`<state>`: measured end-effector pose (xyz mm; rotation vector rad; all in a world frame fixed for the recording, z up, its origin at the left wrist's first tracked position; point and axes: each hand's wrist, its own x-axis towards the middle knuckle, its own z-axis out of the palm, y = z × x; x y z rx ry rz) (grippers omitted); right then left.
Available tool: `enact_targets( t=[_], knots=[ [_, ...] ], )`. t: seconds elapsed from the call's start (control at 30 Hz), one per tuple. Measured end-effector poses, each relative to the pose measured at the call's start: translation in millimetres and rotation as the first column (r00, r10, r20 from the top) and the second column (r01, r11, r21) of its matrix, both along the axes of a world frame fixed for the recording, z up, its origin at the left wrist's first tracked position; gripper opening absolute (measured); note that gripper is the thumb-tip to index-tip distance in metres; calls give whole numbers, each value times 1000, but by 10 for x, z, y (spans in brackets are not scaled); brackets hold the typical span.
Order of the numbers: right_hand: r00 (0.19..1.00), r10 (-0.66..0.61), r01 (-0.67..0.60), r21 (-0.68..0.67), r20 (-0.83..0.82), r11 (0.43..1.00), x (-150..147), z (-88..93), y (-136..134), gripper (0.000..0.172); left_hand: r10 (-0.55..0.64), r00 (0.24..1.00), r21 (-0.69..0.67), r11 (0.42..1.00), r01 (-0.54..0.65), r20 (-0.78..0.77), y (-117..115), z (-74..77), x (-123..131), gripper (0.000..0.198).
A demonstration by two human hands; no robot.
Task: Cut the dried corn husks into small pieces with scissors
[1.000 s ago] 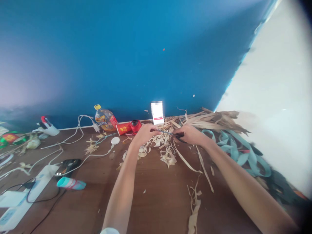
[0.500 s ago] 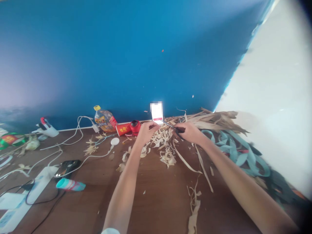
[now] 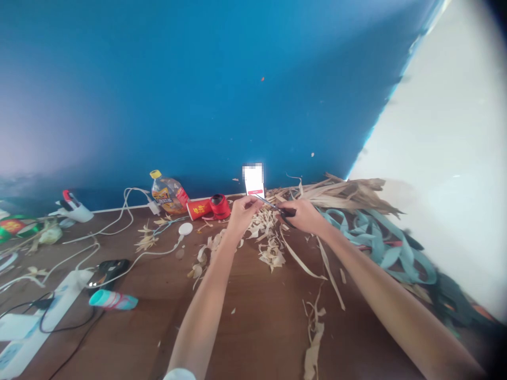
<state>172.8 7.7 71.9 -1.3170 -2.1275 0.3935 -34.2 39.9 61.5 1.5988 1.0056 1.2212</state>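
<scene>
My right hand (image 3: 301, 215) is closed round the black handles of a pair of scissors (image 3: 273, 206), whose blades point left toward my other hand. My left hand (image 3: 242, 212) is pinched just beyond the blade tips; whatever lies between its fingertips is too small to make out. Under and between both hands is a heap of pale, dry husk scraps (image 3: 271, 248). A lit phone (image 3: 254, 179) leans upright against the wall behind my fingers.
Dried husks (image 3: 348, 195) and a tangled pale-blue ribbon (image 3: 376, 237) lie to the right. On the left are a plastic bottle (image 3: 168, 195), a red paper cup (image 3: 199, 209), a turquoise roll (image 3: 113, 300), a white charging cable (image 3: 148, 254) and a power strip (image 3: 47, 322).
My left hand has shifted slightly right, and the scissors' blades have come closer to its fingertips. The right hand stays gripped on the handles.
</scene>
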Motion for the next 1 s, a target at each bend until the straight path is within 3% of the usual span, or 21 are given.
enact_targets(
  t=[0.23,0.47,0.73,1.0],
  knots=[
    [999,-48,48,47,-4,998,-7,-10,-20,17,65,970,-113,993,-39,233,-42,-63,124,26],
    [988,-154,150,117,31,982,-131,-154,-19,17,212,822,-283,957,-65,528,-120,-102,319,34],
    [984,-162,148,166,79,975,-250,-199,-64,21,279,740,-336,939,-76,612,-225,-87,420,35],
    [993,-114,108,138,36,985,-252,-187,-69,14,283,734,-335,939,-81,617,-216,-116,416,35]
  ],
)
